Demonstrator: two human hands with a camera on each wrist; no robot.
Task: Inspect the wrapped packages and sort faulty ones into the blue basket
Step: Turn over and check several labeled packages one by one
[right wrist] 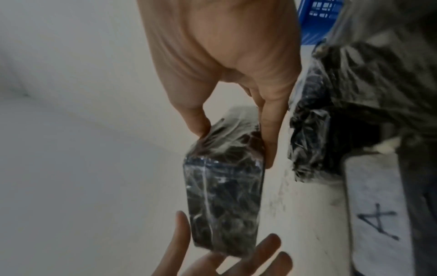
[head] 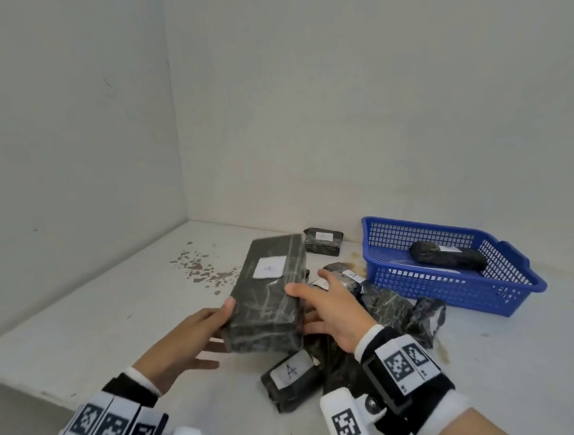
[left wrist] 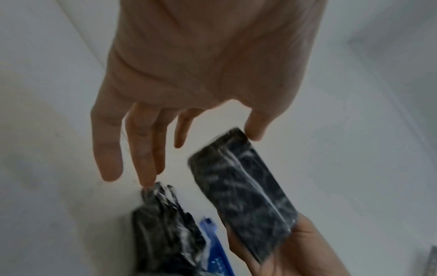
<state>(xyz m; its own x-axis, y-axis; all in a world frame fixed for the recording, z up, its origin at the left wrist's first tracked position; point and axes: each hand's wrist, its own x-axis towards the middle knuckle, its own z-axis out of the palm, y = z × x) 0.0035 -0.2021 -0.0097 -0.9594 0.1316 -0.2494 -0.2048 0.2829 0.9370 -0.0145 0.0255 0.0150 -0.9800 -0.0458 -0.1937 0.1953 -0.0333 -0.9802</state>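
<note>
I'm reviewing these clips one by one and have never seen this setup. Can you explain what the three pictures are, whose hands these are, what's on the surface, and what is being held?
There is no robot here: a person works bare-handed, with cameras strapped to the head and both wrists. The wide picture is the head view; the other two look along each hand.

The right hand grips a long wrapped package between thumb and fingers. The left hand is open, thumb against the package's near corner, fingers spread below it.

On the white surface lie more dark wrapped packages, several labelled A. The blue basket, to the right, already has one dark package inside.
</note>
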